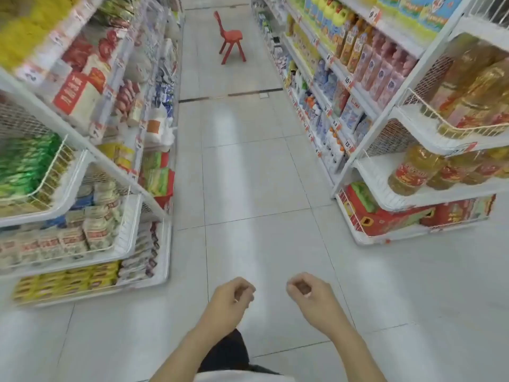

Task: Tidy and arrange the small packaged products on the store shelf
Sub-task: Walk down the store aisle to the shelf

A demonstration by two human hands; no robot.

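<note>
Both hands — left hand [230,299] and right hand [308,295] — hang loosely curled and empty over the aisle floor [256,175], well apart from the small packets [82,235], probably between shelves.

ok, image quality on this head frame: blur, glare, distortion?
Head view: motion blur smears the left shelf, worst at the top-left corner; labels unreadable. Soft glare streaks run down the floor. Wide-angle bending splays the right shelf outward. The red chair and both hands, left and right, are fairly sharp. Lighting is even, with no hard shadows.
</note>
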